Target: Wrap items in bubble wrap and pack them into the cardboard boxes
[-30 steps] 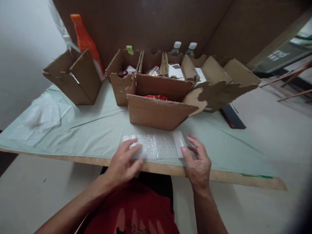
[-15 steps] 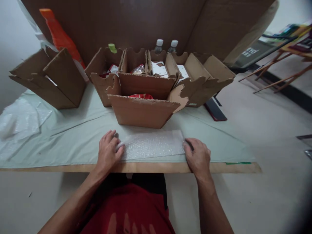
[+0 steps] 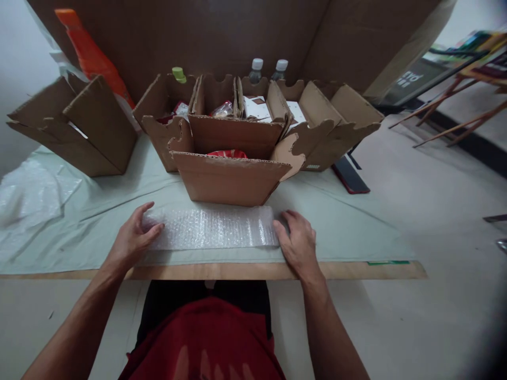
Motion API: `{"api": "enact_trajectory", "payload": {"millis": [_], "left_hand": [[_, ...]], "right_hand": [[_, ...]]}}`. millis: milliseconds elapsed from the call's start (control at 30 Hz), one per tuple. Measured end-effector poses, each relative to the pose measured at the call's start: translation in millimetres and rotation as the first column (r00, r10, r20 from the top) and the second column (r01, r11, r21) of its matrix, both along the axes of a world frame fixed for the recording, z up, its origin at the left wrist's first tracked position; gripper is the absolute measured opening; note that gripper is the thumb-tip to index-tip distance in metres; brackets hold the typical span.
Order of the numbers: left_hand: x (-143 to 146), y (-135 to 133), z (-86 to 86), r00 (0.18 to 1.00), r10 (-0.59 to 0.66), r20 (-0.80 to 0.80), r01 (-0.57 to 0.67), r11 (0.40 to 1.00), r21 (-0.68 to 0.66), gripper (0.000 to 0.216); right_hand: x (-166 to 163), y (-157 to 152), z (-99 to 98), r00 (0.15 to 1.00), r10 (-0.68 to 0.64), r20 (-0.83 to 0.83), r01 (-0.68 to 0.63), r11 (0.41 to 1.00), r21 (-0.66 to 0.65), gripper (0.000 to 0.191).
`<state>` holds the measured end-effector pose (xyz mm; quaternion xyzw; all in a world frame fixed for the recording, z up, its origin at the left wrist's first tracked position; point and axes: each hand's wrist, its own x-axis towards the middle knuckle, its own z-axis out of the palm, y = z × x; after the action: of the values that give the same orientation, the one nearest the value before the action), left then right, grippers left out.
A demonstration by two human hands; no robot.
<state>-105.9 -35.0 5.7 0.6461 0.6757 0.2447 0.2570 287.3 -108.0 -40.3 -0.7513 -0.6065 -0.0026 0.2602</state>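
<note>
A strip of clear bubble wrap (image 3: pixel 212 228) lies flat on the pale green sheet near the table's front edge. My left hand (image 3: pixel 132 237) rests on its left end, fingers stretched out and flat. My right hand (image 3: pixel 298 244) presses on its right end, fingers loosely curled against the wrap's edge. Just behind the wrap stands an open cardboard box (image 3: pixel 232 177) with something red (image 3: pixel 227 154) showing inside.
More open cardboard boxes (image 3: pixel 75 126) stand at the back, with bottles (image 3: pixel 256 68) behind them and an orange bottle (image 3: pixel 93 55) at far left. Crumpled plastic (image 3: pixel 34 190) lies at left. A dark flat object (image 3: pixel 350 177) lies to the right. The table's wooden front edge (image 3: pixel 237 271) is close.
The bubble wrap has been spread out longer and shifted left. My left hand slid left along it; my right hand also moved left, staying at its right end.
</note>
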Motion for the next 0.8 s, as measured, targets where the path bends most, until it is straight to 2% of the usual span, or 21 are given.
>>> {"api": "enact_trajectory", "payload": {"millis": [133, 233, 300, 333, 400, 467, 533, 567, 633, 700, 733, 800], "left_hand": [[-15.3, 4.1, 2.1, 0.995, -0.012, -0.103, 0.010, 1.000, -0.011, 0.082], [-21.5, 6.0, 5.3, 0.988, -0.007, -0.157, 0.005, 1.000, -0.014, 0.080], [-20.3, 8.0, 8.1, 0.987, -0.027, -0.160, 0.023, 0.999, -0.022, 0.079], [-18.3, 9.6, 9.4, 0.986, -0.041, -0.164, 0.037, 0.999, -0.024, 0.079], [-13.4, 13.7, 10.3, 0.977, -0.082, -0.198, 0.075, 0.996, -0.042, 0.079], [-10.8, 17.4, 8.7, 0.948, -0.143, -0.283, 0.120, 0.988, -0.097, 0.077], [-12.6, 17.6, 6.1, 0.904, -0.195, -0.381, 0.163, 0.980, -0.117, 0.077], [-14.5, 15.8, 5.4, 0.885, -0.195, -0.424, 0.178, 0.981, -0.079, 0.077], [-15.7, 7.9, 6.2, 0.875, -0.133, -0.466, 0.197, 0.976, 0.093, 0.078], [-6.9, -3.4, 8.5, 0.896, -0.074, -0.438, 0.219, 0.932, 0.290, 0.073], [2.4, -9.1, 8.6, 0.906, -0.095, -0.412, 0.256, 0.899, 0.356, 0.067], [27.0, -18.1, 4.1, 0.889, -0.243, -0.389, 0.400, 0.825, 0.398, 0.056]], "right_hand": [[-30.4, 6.6, -5.7, 0.995, 0.080, 0.066, -0.082, 0.996, 0.022, 0.036], [-46.1, 2.9, 0.1, 0.989, 0.133, -0.065, -0.127, 0.988, 0.090, 0.019], [-49.7, -2.6, 6.5, 0.973, 0.100, -0.207, -0.073, 0.989, 0.131, 0.014], [-49.4, -5.3, 9.2, 0.963, 0.067, -0.263, -0.030, 0.989, 0.144, 0.016], [-44.9, -9.5, 12.1, 0.953, 0.003, -0.303, 0.040, 0.990, 0.137, 0.032], [-35.4, -11.5, 10.9, 0.970, -0.031, -0.243, 0.054, 0.994, 0.091, 0.048], [-22.8, -12.2, 8.3, 0.989, -0.043, -0.143, 0.051, 0.997, 0.052, 0.057], [-17.0, -12.5, 7.8, 0.995, -0.051, -0.089, 0.057, 0.996, 0.063, 0.058], [-12.3, -12.4, 10.0, 0.998, -0.065, 0.001, 0.064, 0.989, 0.132, 0.057], [-24.0, -9.5, 16.7, 0.998, -0.024, 0.052, 0.013, 0.982, 0.189, 0.050], [-36.9, -6.2, 20.8, 0.997, 0.042, 0.062, -0.053, 0.981, 0.188, 0.046], [-72.6, 3.8, 27.7, 0.965, 0.258, 0.053, -0.263, 0.957, 0.122, 0.039]]}}
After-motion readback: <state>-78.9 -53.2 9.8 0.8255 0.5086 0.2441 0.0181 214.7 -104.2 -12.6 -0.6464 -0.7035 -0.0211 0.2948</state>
